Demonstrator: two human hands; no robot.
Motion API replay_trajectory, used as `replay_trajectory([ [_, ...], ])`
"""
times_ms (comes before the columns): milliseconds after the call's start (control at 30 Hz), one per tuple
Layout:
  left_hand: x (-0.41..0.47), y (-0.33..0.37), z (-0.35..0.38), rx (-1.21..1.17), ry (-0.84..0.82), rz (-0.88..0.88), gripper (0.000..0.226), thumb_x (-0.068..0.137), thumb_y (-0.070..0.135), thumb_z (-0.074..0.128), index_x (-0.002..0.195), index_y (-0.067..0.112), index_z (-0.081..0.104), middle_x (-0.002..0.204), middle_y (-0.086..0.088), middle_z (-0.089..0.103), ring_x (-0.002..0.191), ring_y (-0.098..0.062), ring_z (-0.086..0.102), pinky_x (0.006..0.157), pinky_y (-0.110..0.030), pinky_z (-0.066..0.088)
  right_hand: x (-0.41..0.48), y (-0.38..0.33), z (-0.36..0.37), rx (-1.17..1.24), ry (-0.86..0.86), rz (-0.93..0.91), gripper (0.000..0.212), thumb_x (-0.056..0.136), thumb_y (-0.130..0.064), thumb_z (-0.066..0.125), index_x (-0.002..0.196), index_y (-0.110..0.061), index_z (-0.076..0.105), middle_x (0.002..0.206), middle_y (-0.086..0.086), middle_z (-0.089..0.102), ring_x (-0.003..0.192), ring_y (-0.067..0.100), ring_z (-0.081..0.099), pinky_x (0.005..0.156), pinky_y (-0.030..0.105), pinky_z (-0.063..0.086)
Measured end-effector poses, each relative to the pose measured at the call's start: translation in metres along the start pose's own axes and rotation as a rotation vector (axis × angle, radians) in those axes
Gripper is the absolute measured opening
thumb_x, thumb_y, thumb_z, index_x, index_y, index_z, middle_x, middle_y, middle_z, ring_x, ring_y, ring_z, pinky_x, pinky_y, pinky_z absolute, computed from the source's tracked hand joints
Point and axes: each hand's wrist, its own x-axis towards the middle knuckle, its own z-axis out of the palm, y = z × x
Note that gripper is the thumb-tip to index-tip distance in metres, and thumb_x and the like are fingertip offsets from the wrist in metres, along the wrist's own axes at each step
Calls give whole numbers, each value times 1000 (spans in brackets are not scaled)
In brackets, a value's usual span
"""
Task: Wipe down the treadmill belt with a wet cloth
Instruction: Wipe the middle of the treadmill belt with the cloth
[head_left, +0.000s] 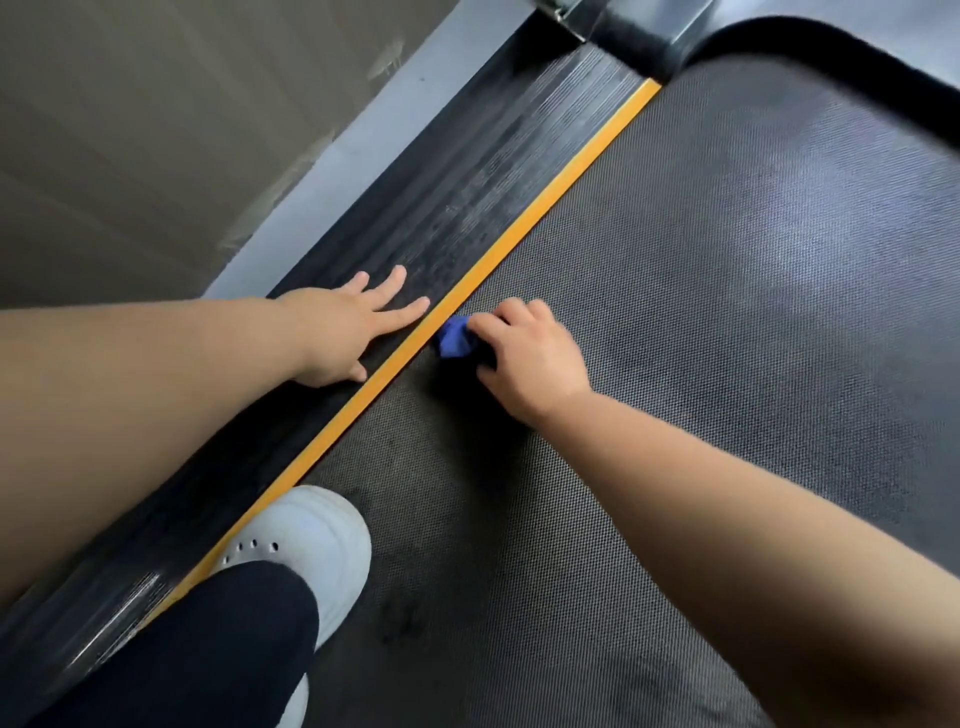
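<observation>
Head view, looking down along the left edge of the treadmill.

Left hand (337, 332): palm down, flat on the ribbed black side rail (457, 197). Fingers straight and spread, with gaps visible between them; nothing held. The index fingertip lies just short of the yellow strip (519, 234). The thumb lies along the rail, close to the same strip.

Right hand (530, 358): knuckles up, fingers curled and bunched together over the blue cloth (456, 338), gripping it from above. The thumb is tucked at the near side of the cloth. How much cloth sits under the palm cannot be told.

Blue cloth: crumpled into a small wad that pokes out past the right fingertips on the side facing the left hand. It rests on the treadmill belt (701, 312), touching or just beside the yellow strip. The strip runs between the two hands.

Treadmill belt: dark with a fine dotted texture, extending ahead of and to the right of the right fingers. Paler sheen well beyond the fingertips; darker smudged patches on the wrist side, nearer the camera.

White shoe (311, 540): behind both wrists, on the belt with its outer edge against the yellow strip. A dark trouser leg (208, 649) covers its heel end.

Grey frame edge (353, 156): beyond the rail, outside the left fingers.
</observation>
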Motion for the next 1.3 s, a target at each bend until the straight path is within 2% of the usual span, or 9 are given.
replay_trajectory([
  [200,0,2,0,-87,-39,-26,102,93,16,59,140,45,-26,149,8,-39,146,-23,-11,92,-30,43,33,20,-15,14,192,401,36,81,-18,56,117,-20,53,126,9,41,107,31,38,80,35,36],
  [367,-1,-5,1,-202,-11,-14,102,91,17,64,142,49,-18,152,13,-34,146,-18,-11,103,-33,35,-5,-35,18,12,147,227,45,78,-47,63,116,-24,54,122,9,45,101,32,41,78,38,42],
  [567,3,-12,6,-186,5,13,102,90,22,65,143,48,-18,151,12,-35,146,-18,-13,107,-38,32,2,-15,19,-8,149,14,32,81,-32,62,111,-23,61,110,10,55,92,35,48,71,42,49],
  [733,5,-12,4,-147,17,25,103,90,23,66,143,47,-19,151,10,-35,146,-20,-13,104,-40,35,32,17,-10,19,232,389,34,86,-35,55,111,-13,59,117,12,49,107,35,47,88,41,42],
  [867,6,-10,6,-108,58,30,105,89,24,67,143,46,-20,153,8,-33,147,-23,-9,107,-45,33,28,-24,6,-49,130,419,45,86,-40,60,120,-12,49,125,9,42,113,30,41,88,38,40],
  [967,7,-9,9,-101,84,33,105,89,23,67,145,44,-19,154,6,-32,147,-26,-8,107,-45,34,23,-30,8,-28,151,444,34,87,-31,58,115,-12,53,121,9,46,110,30,43,82,37,39],
  [1133,0,-10,27,-220,145,95,98,89,20,66,148,44,-8,155,9,-27,147,-23,-10,111,-42,32,-35,-79,39,74,-59,63,29,78,-26,64,105,-16,59,111,6,50,100,29,44,82,41,46],
  [1200,-5,-10,38,-291,135,111,103,85,22,71,148,44,-7,154,11,-29,145,-19,-16,112,-40,31,-40,-77,39,40,-87,-3,29,79,-25,62,107,-17,59,111,6,50,101,30,44,79,42,47],
  [1300,-4,-6,39,-334,118,103,107,83,19,73,147,44,-9,153,12,-30,144,-18,-18,111,-40,30,-4,-32,14,-40,133,252,30,82,-16,56,111,-16,60,115,12,49,104,34,44,82,38,43],
])
